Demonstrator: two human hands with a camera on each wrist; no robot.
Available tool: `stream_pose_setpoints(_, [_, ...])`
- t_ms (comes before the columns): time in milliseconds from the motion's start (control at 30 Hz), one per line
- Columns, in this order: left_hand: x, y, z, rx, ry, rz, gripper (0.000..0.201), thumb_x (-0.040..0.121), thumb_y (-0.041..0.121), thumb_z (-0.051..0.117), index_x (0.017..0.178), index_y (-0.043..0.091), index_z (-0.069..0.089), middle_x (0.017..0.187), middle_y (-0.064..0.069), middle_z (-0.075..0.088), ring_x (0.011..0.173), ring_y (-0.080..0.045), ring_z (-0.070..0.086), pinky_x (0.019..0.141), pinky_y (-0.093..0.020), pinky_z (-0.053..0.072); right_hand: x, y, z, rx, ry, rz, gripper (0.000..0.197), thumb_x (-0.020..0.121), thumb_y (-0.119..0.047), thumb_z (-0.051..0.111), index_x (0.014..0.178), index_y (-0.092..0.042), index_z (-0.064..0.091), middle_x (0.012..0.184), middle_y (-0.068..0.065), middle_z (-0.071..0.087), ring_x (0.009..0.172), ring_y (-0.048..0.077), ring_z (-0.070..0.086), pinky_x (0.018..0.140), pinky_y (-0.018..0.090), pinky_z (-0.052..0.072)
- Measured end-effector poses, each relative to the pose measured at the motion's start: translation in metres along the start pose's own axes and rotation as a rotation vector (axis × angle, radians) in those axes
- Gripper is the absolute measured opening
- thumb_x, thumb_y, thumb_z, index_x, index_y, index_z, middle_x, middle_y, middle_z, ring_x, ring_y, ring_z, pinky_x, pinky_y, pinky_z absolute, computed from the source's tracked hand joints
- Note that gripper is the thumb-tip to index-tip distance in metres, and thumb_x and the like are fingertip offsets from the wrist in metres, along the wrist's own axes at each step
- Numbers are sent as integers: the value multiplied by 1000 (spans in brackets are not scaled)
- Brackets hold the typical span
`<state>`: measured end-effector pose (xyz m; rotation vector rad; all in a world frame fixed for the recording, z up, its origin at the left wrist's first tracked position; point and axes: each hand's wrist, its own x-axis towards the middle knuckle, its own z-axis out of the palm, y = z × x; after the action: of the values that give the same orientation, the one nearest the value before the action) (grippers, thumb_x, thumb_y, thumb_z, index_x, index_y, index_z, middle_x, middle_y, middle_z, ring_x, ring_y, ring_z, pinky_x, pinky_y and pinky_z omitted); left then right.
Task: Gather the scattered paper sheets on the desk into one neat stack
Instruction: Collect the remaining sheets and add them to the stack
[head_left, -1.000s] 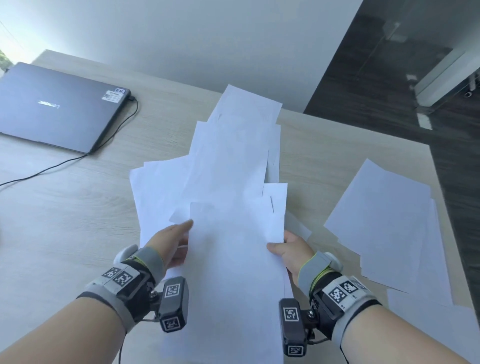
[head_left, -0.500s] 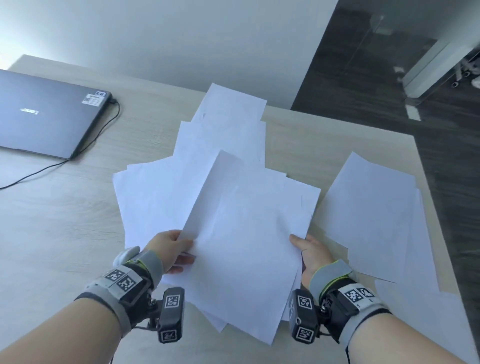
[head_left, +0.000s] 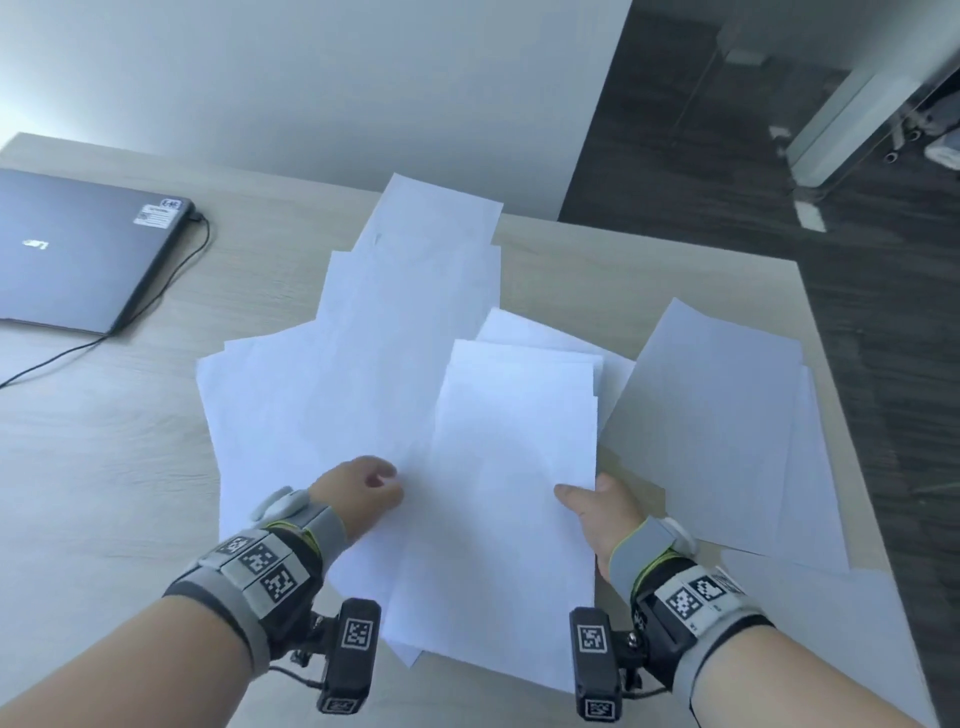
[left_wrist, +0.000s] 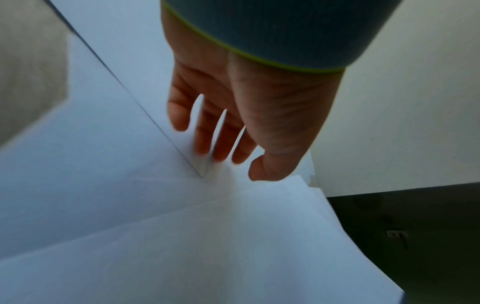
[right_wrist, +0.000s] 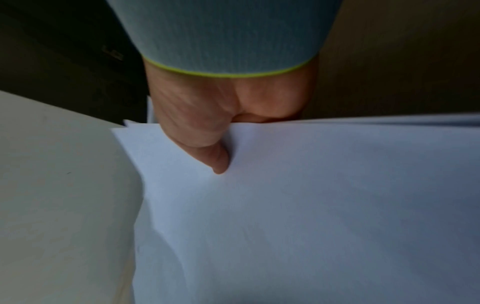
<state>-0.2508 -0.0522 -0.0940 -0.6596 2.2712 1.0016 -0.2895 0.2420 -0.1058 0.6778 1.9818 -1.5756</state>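
The right hand (head_left: 597, 512) holds a bundle of paper sheets (head_left: 514, 467) by its right edge – the thumb (right_wrist: 219, 162) lies on top of the upper sheet, and the other fingers are hidden below the paper. This bundle is a little fanned and stands just above the worktop (head_left: 104, 441), near its front edge.

The left hand (head_left: 358, 491) is just left of the bundle. In the left wrist view its fingers (left_wrist: 205, 133) are nearly straight and a little spread, and they reach down to the loose sheets (head_left: 311, 405) under it; the tips are blurred, so I cannot tell if they touch the paper or slide under an edge. It holds nothing.

More sheets (head_left: 431, 249) lie beyond the bundle, overlapping, toward the wall. Another group of sheets (head_left: 727, 426) lies right of the bundle, at the worktop's right edge. A closed laptop (head_left: 78, 249) with a cable (head_left: 156, 296) lies far left of the bundle.
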Motion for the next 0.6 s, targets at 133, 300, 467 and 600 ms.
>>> stream_pose_setpoints(133, [7,24,0,-247,83,147,84,83,36,82,154,31,38,146,11,48,135,-15,48,109,-39,42,-9,-15,-24,-115,-30,-175,20,93,-11,67,88,-28,75,94,-1,78,95,27,73,90,47,58])
stream_pose_setpoints(300, [-1,68,4,-639,-8,325,52,63,34,86,112,23,72,109,2,79,103,-21,74,100,-49,54,-30,-44,-55,-30,-55,-322,18,92,-8,69,91,-23,79,96,0,79,97,27,73,93,50,57])
stream_pose_setpoints(467, [-25,117,11,-1025,43,478,48,50,35,95,91,14,79,97,-11,80,86,-26,76,74,-35,59,-46,-76,-82,185,-62,-413,7,80,-15,78,85,-18,80,100,14,77,102,42,70,93,59,54])
stream_pose_setpoints(600, [-38,131,13,-1006,12,576,48,52,37,98,94,20,82,101,-7,80,94,-24,76,77,-31,60,-50,-84,-96,187,-75,-463,12,75,-17,79,86,-21,80,98,10,78,99,36,72,93,53,56])
